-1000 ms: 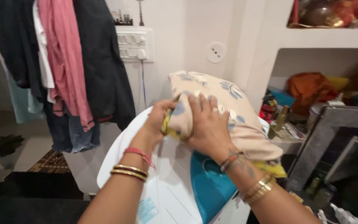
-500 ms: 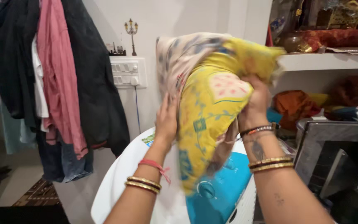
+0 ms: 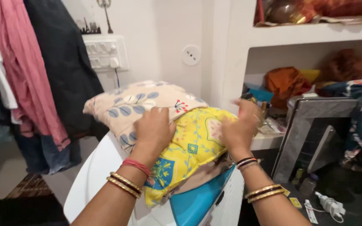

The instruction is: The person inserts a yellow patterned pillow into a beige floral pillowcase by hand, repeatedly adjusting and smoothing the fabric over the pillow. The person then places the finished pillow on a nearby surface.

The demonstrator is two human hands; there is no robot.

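Nearest, two forearms rising from the bottom edge, each with gold bangles at the wrist, the left one with a red thread band besides. Beneath them a white washer [image 3: 89,173] with a teal panel [image 3: 197,201] at its near right.

On the washer's top, a yellow pillow [image 3: 189,148], lying slanted, its near corner hanging over the teal panel. Left hand [image 3: 153,132] laid palm down on the yellow pillow's far left edge, wrist bent, fingers spread and pressing flat, right at the seam where it meets a beige pillow [image 3: 141,102]. Right hand [image 3: 239,127] on the yellow pillow's right end, back of the hand up, blurred; fingers seem curled over the edge, but cannot tell whether clamped on the cloth or merely resting.

Just beyond, the beige pillow with blue leaf print, lying on the far part of the washer, partly under the yellow one.

To the far left, hung clothes [image 3: 42,71], pink and dark. On the far wall, a switch panel [image 3: 105,52] and a round socket [image 3: 191,55]. To the far right, shelves [image 3: 315,35] crowded with cloth bundles, orange and dark. At the near right, a grey slab [image 3: 311,125] leaning upright.
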